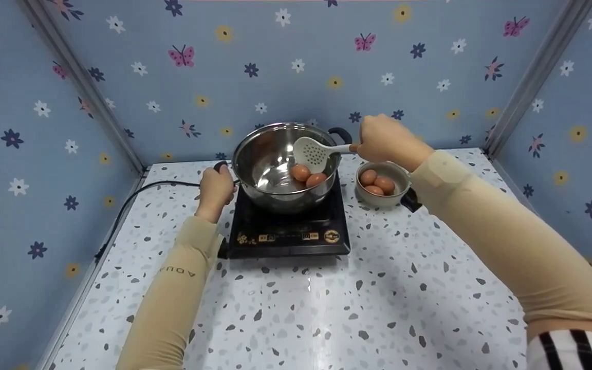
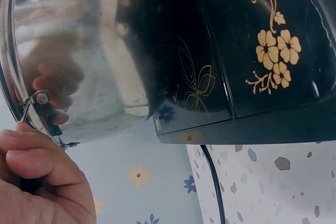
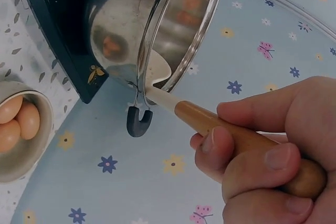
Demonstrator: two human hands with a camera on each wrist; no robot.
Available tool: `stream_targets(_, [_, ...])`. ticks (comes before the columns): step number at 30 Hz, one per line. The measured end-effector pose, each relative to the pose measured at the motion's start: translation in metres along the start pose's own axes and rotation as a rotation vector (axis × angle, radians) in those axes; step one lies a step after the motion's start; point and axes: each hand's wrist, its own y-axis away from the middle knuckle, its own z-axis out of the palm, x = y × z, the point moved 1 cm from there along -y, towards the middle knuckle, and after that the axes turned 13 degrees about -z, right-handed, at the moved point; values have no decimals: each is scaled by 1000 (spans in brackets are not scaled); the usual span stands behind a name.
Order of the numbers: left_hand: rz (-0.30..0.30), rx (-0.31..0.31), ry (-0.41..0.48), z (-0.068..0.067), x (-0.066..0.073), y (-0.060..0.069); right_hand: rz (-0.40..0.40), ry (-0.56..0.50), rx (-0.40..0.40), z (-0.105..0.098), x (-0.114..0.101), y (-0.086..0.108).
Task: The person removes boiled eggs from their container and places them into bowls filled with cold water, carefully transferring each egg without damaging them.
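Note:
A steel pot [image 1: 285, 201] stands on a black induction cooker [image 1: 291, 241], and brown eggs [image 1: 301, 172] lie inside it on the right. My left hand [image 1: 216, 189] grips the pot's left handle; the left wrist view shows its fingers [image 2: 37, 163] curled there beside the rim. In my right hand [image 1: 391, 141] is a slotted spoon, a white skimmer [image 1: 310, 152] with a wooden handle [image 3: 202, 116]. Its perforated head reaches over the pot's right rim and is inside the pot, next to the eggs. Contact between head and eggs is unclear.
Right of the cooker sits a small pale pot [image 1: 378, 199] with a dark handle [image 1: 410, 200], holding three brown eggs [image 1: 384, 184]. A black cable [image 1: 144, 187] runs left from the cooker. Patterned walls [image 1: 296, 67] enclose the speckled tabletop [image 1: 285, 313] at the back and sides.

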Motion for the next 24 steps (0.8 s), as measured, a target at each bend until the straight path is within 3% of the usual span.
stream_targets(17, [7,23,-10,0,0,1,-5,-89,-121,-8,-4,-10])
stream_targets(24, [2,7,15,1,1,1,-24,-120,-112,-5,-6,-14])
